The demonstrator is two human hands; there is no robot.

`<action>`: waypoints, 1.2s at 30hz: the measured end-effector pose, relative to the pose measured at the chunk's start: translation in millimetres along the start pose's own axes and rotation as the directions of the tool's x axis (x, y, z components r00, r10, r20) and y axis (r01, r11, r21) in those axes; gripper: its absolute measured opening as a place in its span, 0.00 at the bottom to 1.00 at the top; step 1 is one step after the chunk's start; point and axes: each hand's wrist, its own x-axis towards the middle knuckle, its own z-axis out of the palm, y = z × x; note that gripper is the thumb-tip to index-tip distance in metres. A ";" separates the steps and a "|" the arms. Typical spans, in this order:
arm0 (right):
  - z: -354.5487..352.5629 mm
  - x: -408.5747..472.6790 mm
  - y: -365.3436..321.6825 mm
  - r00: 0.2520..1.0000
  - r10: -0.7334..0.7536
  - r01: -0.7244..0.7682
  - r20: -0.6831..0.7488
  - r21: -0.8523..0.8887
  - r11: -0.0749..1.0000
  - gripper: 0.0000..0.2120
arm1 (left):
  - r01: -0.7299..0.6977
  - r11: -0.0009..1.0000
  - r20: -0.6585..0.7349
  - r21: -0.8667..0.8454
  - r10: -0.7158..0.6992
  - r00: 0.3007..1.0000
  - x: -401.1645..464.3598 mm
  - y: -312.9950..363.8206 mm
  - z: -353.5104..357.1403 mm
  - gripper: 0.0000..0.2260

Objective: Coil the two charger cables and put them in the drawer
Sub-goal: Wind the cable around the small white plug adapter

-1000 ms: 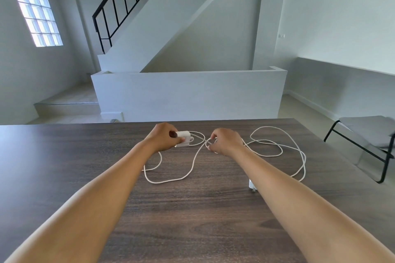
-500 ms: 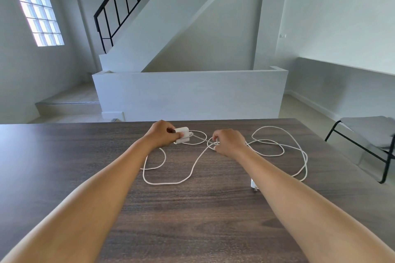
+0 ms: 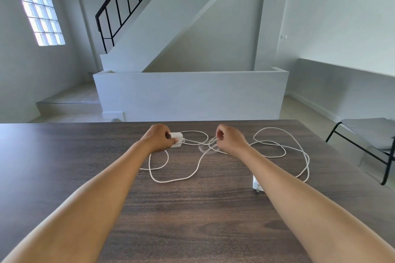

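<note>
left hand (image 3: 158, 137) grips charger brick (image 3: 176, 139) | right hand (image 3: 229, 140) pinches cable (image 3: 198, 163) | brick lies left-right

Worktop (image 3: 192, 220): dark wood-grain surface, matt, smooth. Cables (image 3: 299, 156): white, matt, look braided like cloth. Charger blocks (image 3: 176, 137): white plastic, smooth, slight gloss. Chair frame (image 3: 363, 151): black metal, matt; seat grey cloth. Walls: pale painted plaster, matt.

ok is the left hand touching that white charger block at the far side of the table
Touching. The head view shows the left hand closed around the white charger block, with the thumb lying across its front face and fingers over its top, no gap between them.
</note>
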 end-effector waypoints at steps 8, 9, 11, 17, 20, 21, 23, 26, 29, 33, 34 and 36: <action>-4.5 5.2 -17.5 0.970 0.158 -0.238 0.186 0.576 0.782 0.12 | -0.001 1.000 0.036 -0.002 0.001 0.999 -1.4 -2.3 7.7 0.14; -5.2 5.7 -19.3 0.961 0.169 -0.275 0.219 0.686 0.674 0.13 | -0.006 1.000 0.039 0.005 0.006 0.999 -1.3 -1.1 7.1 0.14; -8.3 5.4 -21.1 0.950 0.178 -0.312 0.258 0.821 0.478 0.13 | -0.021 1.000 0.040 0.022 0.020 0.999 -0.7 -0.1 5.9 0.12; -6.8 8.0 -10.3 0.965 0.114 -0.242 0.237 0.627 0.741 0.13 | 0.007 1.000 -0.012 0.003 -0.007 1.000 1.0 -2.4 3.1 0.13; -8.7 6.3 -5.6 0.942 0.012 -0.144 0.335 0.372 0.917 0.13 | 0.006 1.000 -0.038 -0.011 -0.006 0.999 2.8 -1.2 4.4 0.14; -9.4 5.3 -4.2 0.928 0.004 -0.139 0.372 0.338 0.931 0.12 | -0.007 1.000 -0.037 0.008 0.008 0.999 2.5 -0.6 4.4 0.13; -9.4 6.6 -1.8 0.932 0.009 -0.132 0.362 0.316 0.940 0.11 | -0.057 0.994 -0.025 0.096 0.059 0.998 2.4 -0.7 5.2 0.13; -6.9 11.7 -5.0 0.979 0.100 -0.165 0.179 0.397 0.903 0.13 | -0.120 0.945 0.039 0.304 0.113 0.993 1.6 -5.0 8.7 0.09; -10.1 14.0 -12.8 0.990 0.117 -0.143 0.083 0.494 0.858 0.13 | -0.106 0.939 0.071 0.326 0.087 0.994 -1.4 -9.4 14.3 0.10; -12.9 11.5 -20.1 0.981 0.022 -0.118 0.191 0.506 0.854 0.12 | 0.026 0.995 -0.064 0.094 -0.020 0.998 -0.7 -11.4 11.5 0.19; -12.2 10.7 -20.1 0.971 -0.003 -0.124 0.241 0.511 0.851 0.12 | 0.064 0.997 -0.094 0.034 -0.061 0.994 0.6 -10.7 8.6 0.20; -10.2 8.0 -20.7 0.931 -0.056 -0.135 0.360 0.483 0.865 0.11 | 0.110 0.992 -0.156 -0.059 -0.117 0.981 3.5 -5.8 2.3 0.21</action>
